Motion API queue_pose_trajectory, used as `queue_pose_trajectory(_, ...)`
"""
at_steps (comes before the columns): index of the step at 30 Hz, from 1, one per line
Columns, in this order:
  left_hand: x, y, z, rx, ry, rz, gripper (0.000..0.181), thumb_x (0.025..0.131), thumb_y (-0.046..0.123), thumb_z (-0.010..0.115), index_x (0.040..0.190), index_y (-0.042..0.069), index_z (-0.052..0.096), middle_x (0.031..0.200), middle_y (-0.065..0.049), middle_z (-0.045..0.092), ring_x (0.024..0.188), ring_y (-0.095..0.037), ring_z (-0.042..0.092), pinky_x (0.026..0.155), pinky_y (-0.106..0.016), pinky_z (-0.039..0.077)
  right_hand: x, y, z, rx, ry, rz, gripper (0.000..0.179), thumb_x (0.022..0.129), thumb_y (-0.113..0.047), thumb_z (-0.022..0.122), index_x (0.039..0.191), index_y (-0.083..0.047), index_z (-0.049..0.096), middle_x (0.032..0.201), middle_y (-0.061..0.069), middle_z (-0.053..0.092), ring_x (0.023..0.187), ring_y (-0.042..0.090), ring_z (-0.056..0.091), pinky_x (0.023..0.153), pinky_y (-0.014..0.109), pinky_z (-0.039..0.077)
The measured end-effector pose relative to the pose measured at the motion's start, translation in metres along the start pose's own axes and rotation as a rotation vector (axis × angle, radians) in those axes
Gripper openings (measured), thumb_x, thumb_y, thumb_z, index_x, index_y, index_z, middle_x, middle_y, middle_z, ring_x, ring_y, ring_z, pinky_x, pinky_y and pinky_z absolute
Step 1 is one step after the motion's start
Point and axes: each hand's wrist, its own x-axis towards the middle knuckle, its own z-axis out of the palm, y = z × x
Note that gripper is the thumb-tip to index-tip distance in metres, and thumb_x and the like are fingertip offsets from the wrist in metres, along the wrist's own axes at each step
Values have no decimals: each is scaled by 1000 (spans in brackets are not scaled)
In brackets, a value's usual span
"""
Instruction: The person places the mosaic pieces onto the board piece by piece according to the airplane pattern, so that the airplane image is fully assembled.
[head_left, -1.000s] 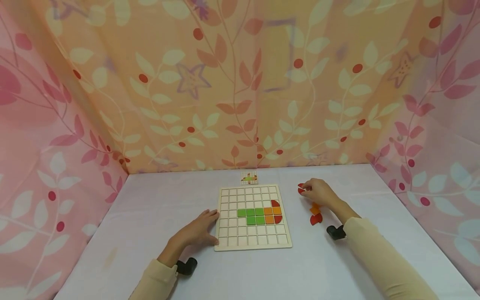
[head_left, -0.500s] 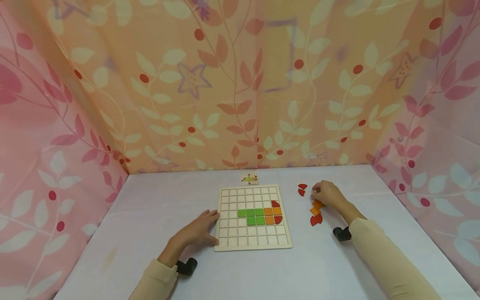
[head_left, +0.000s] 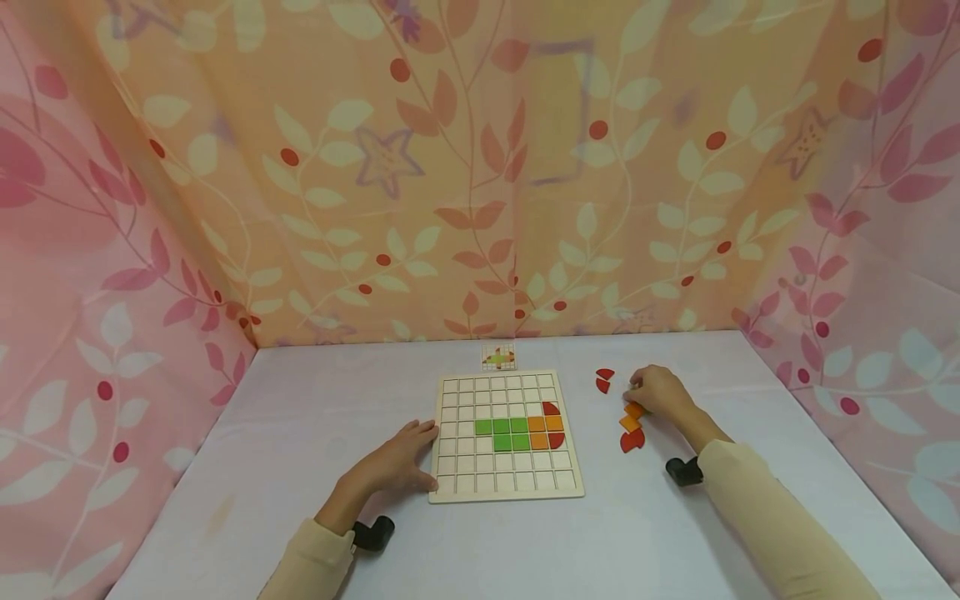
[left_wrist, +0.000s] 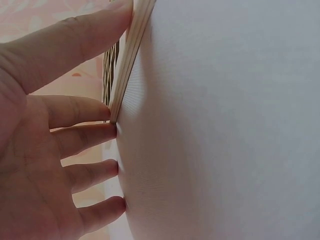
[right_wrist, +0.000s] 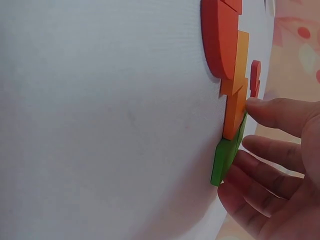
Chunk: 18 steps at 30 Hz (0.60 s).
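In the head view, my left hand (head_left: 405,457) rests at the left side of a pale wooden grid board (head_left: 467,482). Its thumb and fingertips touch the board's edge, as the left wrist view also shows. Green squares (head_left: 512,434), orange squares (head_left: 537,440) and two red rounded pieces (head_left: 552,408) lie in the grid. Right of the board, my right hand (head_left: 660,390) hovers low over loose tiles. In the right wrist view, its loosely bent fingers lie along green tiles (right_wrist: 224,156), thumb by an orange tile (right_wrist: 234,117), with a gap between thumb and forefinger.
Two loose red pieces (head_left: 604,380) lie left of my right hand, and more red pieces (head_left: 632,441) sit below the orange ones. A small pattern card (head_left: 498,357) lies behind the board. Floral cloth walls (head_left: 480,208) enclose the white table (head_left: 300,392).
My right hand has drawn back from the two far red pieces, moving right to the tiles beside the orange ones. Those red pieces stay on the table. My left hand has not moved.
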Motion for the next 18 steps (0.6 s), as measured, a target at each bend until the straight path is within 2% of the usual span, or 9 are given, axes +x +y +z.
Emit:
queue_pose_trajectory(11, 0, -2, 0, 4, 4, 15, 89, 71, 18, 86, 145, -3, 41, 156, -16, 36, 148, -41, 21, 117, -57, 25, 1, 1, 3, -24, 21, 9, 28, 87, -16, 69, 101, 8, 69, 89, 17, 67, 75, 24, 56, 66, 30, 54)
queue_pose_trajectory(18, 1, -2, 2, 5, -3, -12, 89, 71, 20, 86, 146, -1, 41, 157, -14, 34, 149, -39, 20, 118, -56, 24, 2, 2, 3, -23, 24, 0, 27, 87, -14, 69, 101, 9, 69, 90, 18, 67, 75, 24, 56, 66, 31, 54)
